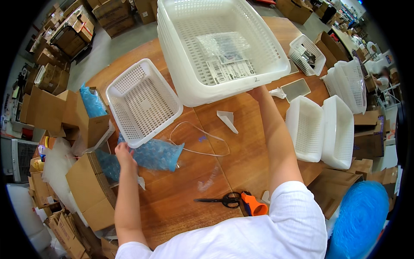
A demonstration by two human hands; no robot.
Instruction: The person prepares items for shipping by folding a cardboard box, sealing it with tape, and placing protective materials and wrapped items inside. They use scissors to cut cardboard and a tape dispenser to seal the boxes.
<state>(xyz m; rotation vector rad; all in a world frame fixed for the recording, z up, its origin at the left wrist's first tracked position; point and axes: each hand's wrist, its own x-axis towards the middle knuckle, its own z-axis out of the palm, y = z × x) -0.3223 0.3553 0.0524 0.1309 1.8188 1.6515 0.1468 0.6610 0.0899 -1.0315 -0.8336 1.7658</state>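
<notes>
My left hand (125, 154) is at the near corner of a single white perforated plastic basket (147, 102), its fingers on the rim. Blue bubble wrap (155, 154) lies beneath and beside that corner. My right hand (256, 92) reaches under the near rim of a tall stack of larger white baskets (190, 92), and its fingers are hidden there. Inside the top basket lie a clear bubble-wrap packet (226, 47) and a printed label sheet (230, 70). A loop of white strap (223, 142) and a folded white paper scrap (228, 120) rest on the wooden table (181, 187).
Black scissors (223, 200) and an orange tape dispenser (254, 205) lie near my body. More white baskets (304, 129) stand at right, above a blue bubble-wrap roll (359, 217). An open carton (74, 113) and flattened cardboard (90, 191) crowd the left. A person (383, 79) is far right.
</notes>
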